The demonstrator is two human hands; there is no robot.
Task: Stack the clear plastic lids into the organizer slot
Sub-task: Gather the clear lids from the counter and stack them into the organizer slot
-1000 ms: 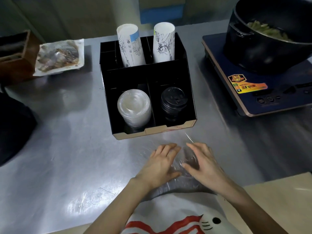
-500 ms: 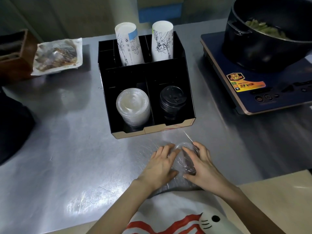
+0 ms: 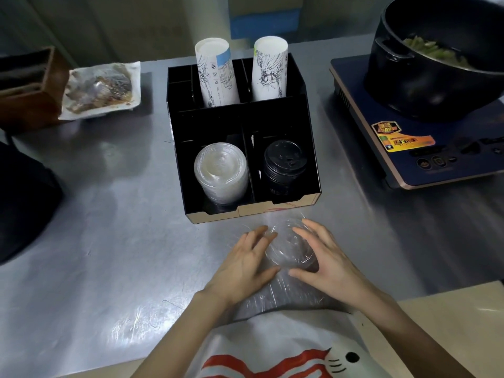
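A black organizer (image 3: pixel 311 121) stands mid-table. Its front left slot holds a stack of clear plastic lids (image 3: pixel 221 170); the front right slot holds black lids (image 3: pixel 285 165). Just in front of the organizer, a small stack of clear lids (image 3: pixel 290 248) sits between my hands, partly out of a thin clear plastic sleeve (image 3: pixel 286 296) that lies on the table. My left hand (image 3: pixel 245 266) cups the stack's left side and my right hand (image 3: pixel 324 257) cups its right side, fingers curved around the rim.
Two rolls of paper cups (image 3: pixel 215 72) stand in the organizer's back slots. An induction cooker (image 3: pixel 409 148) with a black pot (image 3: pixel 436 61) is at the right. A wrapped food tray (image 3: pixel 101 88) and a brown box (image 3: pixel 27 85) are at the back left.
Both hands have drawn the clear lids forward out of the plastic sleeve, toward the organizer, and now grip the stack from either side.
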